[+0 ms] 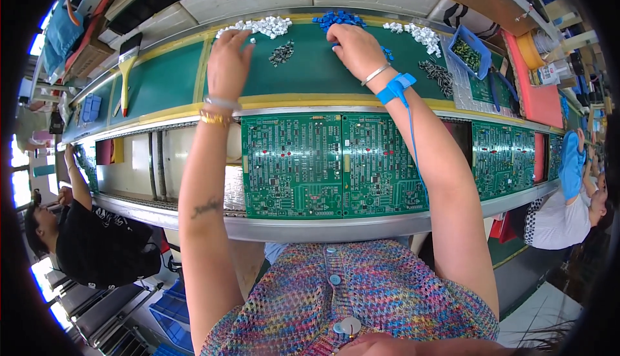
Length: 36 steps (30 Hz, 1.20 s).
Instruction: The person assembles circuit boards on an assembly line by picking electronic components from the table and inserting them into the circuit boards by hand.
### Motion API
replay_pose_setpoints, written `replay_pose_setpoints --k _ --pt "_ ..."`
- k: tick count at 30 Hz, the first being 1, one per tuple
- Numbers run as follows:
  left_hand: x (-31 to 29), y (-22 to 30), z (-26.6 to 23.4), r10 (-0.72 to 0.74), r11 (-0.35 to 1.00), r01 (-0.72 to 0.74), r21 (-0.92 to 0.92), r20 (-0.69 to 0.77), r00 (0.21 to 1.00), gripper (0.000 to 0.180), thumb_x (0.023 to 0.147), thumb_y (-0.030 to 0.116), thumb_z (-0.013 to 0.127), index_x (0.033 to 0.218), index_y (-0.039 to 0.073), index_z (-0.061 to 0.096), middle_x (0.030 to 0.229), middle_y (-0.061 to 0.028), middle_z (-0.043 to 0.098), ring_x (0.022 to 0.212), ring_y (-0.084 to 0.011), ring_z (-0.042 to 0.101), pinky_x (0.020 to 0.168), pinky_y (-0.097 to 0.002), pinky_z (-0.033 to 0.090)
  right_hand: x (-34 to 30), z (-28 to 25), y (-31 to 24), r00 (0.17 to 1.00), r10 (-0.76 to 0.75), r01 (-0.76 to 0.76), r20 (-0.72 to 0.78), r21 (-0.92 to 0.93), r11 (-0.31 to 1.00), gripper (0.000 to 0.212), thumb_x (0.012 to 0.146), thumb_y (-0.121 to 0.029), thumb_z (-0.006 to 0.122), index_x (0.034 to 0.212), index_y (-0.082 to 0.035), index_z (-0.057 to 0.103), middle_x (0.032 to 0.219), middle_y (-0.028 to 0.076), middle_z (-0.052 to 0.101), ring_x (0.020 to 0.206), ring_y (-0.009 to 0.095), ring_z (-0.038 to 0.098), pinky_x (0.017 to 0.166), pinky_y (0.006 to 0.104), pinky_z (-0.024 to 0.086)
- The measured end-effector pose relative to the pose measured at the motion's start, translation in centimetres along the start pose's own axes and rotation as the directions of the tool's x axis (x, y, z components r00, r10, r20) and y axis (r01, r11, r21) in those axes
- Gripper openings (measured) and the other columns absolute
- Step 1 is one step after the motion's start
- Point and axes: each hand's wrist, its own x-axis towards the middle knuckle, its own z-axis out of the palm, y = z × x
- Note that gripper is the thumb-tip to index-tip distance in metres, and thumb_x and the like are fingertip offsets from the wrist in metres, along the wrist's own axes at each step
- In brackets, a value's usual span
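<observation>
My left hand hovers at the near edge of a pile of small white parts. Its fingers are loosely bent, with the thumb apart from them, and I see nothing held. My right hand reaches to a pile of small blue block-shaped parts. Its fingers curl inward toward the thumb; whatever is between them is hidden. A blue wrist strap with a cord sits on my right wrist. Below my hands, a populated green circuit board lies on the rail line, with another board beside it.
Small dark parts lie between my hands. At right are more white parts, dark leaded parts, a blue bin and pliers. A brush lies left. Co-workers sit at left and right.
</observation>
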Motion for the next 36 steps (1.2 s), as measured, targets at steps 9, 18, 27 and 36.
replay_pose_setpoints --k 9,18,27,36 --pt "1.7 -3.7 1.7 -0.063 0.97 0.017 0.242 0.182 0.981 0.013 0.078 0.015 0.063 0.087 0.008 0.069 0.087 -0.0099 0.065 0.084 -0.0283 0.062 0.075 -0.0374 0.049 -8.9 -7.5 -5.5 0.914 0.243 -0.295 0.324 0.123 0.948 0.016 0.077 -0.02 0.067 0.082 -0.007 0.059 0.074 0.01 0.061 0.072 0.028 0.059 0.063 0.0382 0.045" --pt "-4.2 1.7 -3.2 -0.3 0.882 0.404 -0.241 0.373 0.878 0.016 0.077 0.012 0.066 0.088 0.001 0.067 0.071 -0.0034 0.065 0.065 -0.0084 0.061 0.063 -0.0223 0.049 -13.1 -6.4 -3.5 0.991 0.007 -0.015 0.137 0.06 0.998 0.005 0.071 -0.006 0.064 0.075 -0.006 0.06 0.081 0.006 0.051 0.085 0.026 0.051 0.071 0.0363 0.046" --pt "-11.1 -0.4 -6.9 -0.327 0.508 0.726 -0.464 0.675 0.661 0.018 0.083 0.004 0.066 0.1 -0.002 0.065 0.08 -0.0017 0.065 0.072 -0.0068 0.06 0.066 -0.0195 0.049 -13.1 -6.1 -3.9 0.986 -0.09 0.106 0.137 -0.112 0.988 0.005 0.071 -0.006 0.061 0.072 -0.006 0.057 0.08 0.006 0.049 0.083 0.024 0.05 0.071 0.0356 0.045" --pt "-12.1 -1.0 -7.0 -0.325 0.452 0.747 -0.488 0.69 0.647 0.02 0.082 0.001 0.068 0.101 0.001 0.066 0.085 -0.0001 0.065 0.077 -0.0054 0.059 0.07 -0.0188 0.048 -11.0 -6.6 -4.7 0.984 -0.078 0.066 0.16 0.076 0.995 0.008 0.076 -0.01 0.065 0.082 -0.005 0.064 0.08 0.006 0.057 0.079 0.026 0.054 0.071 0.0359 0.045"
